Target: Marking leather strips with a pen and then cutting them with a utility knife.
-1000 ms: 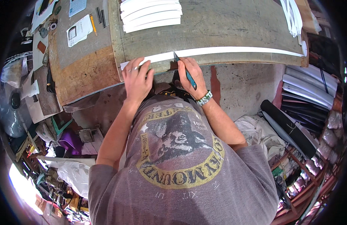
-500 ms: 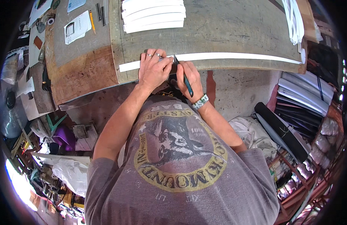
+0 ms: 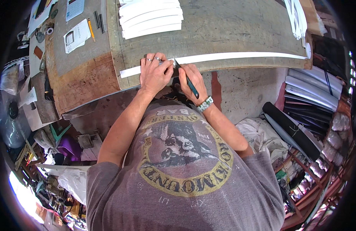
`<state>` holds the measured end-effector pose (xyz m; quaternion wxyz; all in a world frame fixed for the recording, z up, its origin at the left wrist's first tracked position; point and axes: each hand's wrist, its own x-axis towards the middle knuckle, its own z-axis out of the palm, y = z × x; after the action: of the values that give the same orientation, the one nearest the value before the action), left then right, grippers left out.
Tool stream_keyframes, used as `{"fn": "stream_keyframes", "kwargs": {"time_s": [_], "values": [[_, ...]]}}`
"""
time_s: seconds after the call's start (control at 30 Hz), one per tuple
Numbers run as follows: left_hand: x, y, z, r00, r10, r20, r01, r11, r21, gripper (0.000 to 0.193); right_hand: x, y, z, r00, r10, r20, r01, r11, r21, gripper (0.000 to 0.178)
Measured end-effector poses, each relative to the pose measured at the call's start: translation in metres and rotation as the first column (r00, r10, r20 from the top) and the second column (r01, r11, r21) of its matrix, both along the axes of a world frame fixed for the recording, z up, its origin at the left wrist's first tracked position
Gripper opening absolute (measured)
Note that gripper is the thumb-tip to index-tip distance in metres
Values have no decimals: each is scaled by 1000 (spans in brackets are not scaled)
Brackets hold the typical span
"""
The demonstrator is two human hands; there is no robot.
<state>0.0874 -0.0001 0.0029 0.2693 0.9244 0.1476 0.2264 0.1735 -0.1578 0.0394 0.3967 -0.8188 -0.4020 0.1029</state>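
A long white strip [image 3: 235,56] runs along the near edge of the worktable [image 3: 216,38]. My left hand [image 3: 153,76] presses down on it near its left end, fingers bent and closed together; a small greyish thing shows under the fingertips, too hidden to name. In my right hand [image 3: 192,79] is a craft knife [image 3: 192,87] with a dark teal handle. Its blade points away from me, and the tip is at the strip just right of my left fingertips. Whether the blade has gone into the strip, I cannot tell.
Stacked white strips [image 3: 151,19] lie farther back on the table. More hang looped [image 3: 296,19] at its far right. Papers [image 3: 77,36], a yellow pencil [image 3: 91,30] and a calculator [image 3: 74,8] lie on the left. Rolls of sheet material [image 3: 291,131] stand at lower right.
The view has shifted slightly. Both hands stay at the same part of the strip, and the knife remains in my right hand with its tip by my left fingertips.
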Motion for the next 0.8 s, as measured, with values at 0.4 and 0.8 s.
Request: {"fn": "stream_keyframes", "kwargs": {"time_s": [0.4,0.8], "values": [[-16,9,13,993,-13,-119,19,998,53,22,52,-2,38,984,-151,-90,165,970,179,32],[-25,22,32,975,55,-215,-91,983,-162,16,211,-14,-12,956,-217,196,288,817,-500,60]]}}
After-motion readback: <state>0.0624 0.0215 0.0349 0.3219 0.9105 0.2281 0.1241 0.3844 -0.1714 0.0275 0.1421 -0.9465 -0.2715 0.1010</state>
